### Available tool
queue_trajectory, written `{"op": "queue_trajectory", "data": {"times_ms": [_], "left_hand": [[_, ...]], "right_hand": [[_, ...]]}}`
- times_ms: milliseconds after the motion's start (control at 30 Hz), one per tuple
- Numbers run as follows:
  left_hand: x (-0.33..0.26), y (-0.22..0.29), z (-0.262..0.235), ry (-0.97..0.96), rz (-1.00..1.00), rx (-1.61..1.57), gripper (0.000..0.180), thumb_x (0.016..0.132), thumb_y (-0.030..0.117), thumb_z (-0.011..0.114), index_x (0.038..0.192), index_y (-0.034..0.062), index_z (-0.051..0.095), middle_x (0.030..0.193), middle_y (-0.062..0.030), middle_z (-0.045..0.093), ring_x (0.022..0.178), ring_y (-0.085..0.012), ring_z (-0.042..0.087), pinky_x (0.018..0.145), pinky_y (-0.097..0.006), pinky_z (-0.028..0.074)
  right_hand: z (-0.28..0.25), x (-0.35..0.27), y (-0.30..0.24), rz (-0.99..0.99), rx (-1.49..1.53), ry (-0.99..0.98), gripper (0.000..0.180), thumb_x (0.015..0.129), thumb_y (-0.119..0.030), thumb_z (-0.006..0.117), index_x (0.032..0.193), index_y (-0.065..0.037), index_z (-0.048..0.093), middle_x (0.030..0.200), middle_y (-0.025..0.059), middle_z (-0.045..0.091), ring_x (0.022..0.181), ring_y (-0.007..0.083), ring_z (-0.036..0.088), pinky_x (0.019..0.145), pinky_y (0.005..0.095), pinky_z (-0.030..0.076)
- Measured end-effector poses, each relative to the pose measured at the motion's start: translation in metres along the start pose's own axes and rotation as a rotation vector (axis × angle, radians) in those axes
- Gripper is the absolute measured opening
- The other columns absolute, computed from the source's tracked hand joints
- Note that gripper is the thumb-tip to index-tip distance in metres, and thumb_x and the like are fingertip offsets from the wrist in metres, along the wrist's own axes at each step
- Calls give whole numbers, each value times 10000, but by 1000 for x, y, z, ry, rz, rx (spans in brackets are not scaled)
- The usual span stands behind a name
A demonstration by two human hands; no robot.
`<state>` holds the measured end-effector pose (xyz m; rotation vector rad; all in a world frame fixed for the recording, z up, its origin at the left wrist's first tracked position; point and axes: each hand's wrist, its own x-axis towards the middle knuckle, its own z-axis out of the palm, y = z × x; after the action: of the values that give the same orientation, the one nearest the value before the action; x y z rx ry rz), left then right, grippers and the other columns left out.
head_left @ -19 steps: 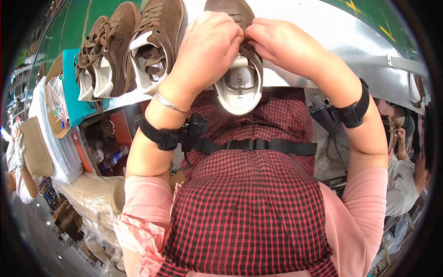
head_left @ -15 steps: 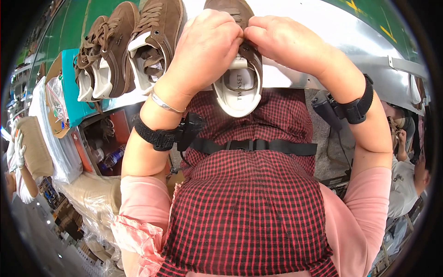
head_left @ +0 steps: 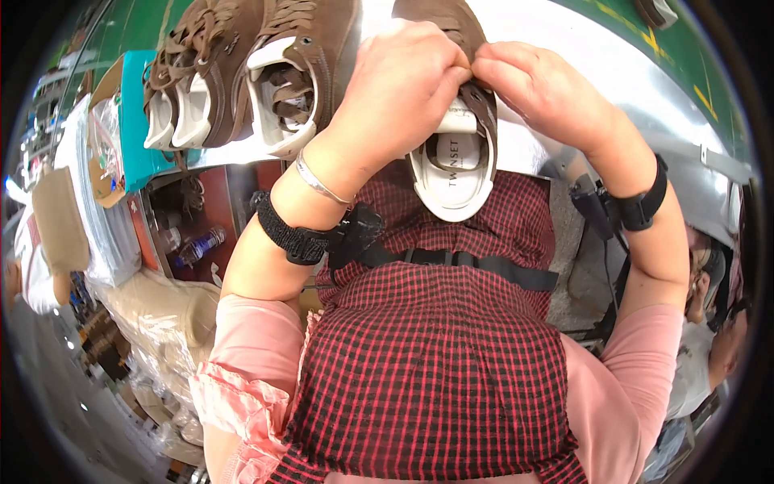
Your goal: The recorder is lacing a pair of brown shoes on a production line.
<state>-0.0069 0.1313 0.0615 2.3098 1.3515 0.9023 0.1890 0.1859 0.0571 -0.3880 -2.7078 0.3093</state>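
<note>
I hold a brown suede shoe (head_left: 455, 173) with a white sole and white lining, heel toward me, over the edge of a shiny metal table (head_left: 645, 113). My left hand (head_left: 399, 89) wraps over its left side and tongue. My right hand (head_left: 544, 89) pinches the shoe's upper right edge, fingertips meeting those of the left hand. A silver bracelet and a black strap sit on my left wrist, and a black strap on my right wrist. The shoe's front is hidden behind my hands.
Three more brown shoes (head_left: 242, 73) stand in a row on the table at upper left. A teal box (head_left: 133, 121) sits beside them. Below the table edge are a shelf with a bottle (head_left: 193, 246) and bagged goods (head_left: 153, 315). Another person (head_left: 717, 323) is at right.
Both hands and the shoe stay in nearly the same place; my forearms have shifted only slightly.
</note>
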Motion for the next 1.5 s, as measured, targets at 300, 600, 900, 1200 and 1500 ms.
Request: {"op": "queue_trajectory", "data": {"times_ms": [300,600,900,1200,1500], "left_hand": [[1,-2,-12,-121,136,154,61,744,91,649,794,62,630,832,-59,585,838,-265,565,771,-388,422],[2,1,-12,-75,214,172,130,694,65,676,809,77,617,851,-36,592,846,-238,573,818,-377,436],[12,3,-18,-180,270,237,125,725,102,644,840,71,606,848,-43,587,861,-245,571,820,-378,441],[14,-1,-15,-186,242,203,140,697,88,680,826,59,634,840,-46,584,850,-245,568,804,-372,442],[14,-5,-10,-142,234,59,132,699,32,656,828,28,626,853,-74,583,866,-260,565,803,-373,447]], "right_hand": [[0,5,15,170,483,-10,122,804,-52,620,922,-35,598,819,94,561,722,267,569,608,318,484],[-7,13,28,649,1129,-281,171,893,-188,599,900,-20,626,722,-8,565,655,82,527,607,250,474],[-10,13,23,820,1450,-167,107,847,-79,609,945,-47,581,736,4,582,610,84,560,567,247,509],[4,-3,6,874,1716,78,61,830,-37,614,858,-61,566,750,15,610,581,118,611,562,231,513],[-5,0,-3,858,1567,53,159,855,-126,638,966,-38,566,792,35,623,622,98,590,577,221,490]]}}
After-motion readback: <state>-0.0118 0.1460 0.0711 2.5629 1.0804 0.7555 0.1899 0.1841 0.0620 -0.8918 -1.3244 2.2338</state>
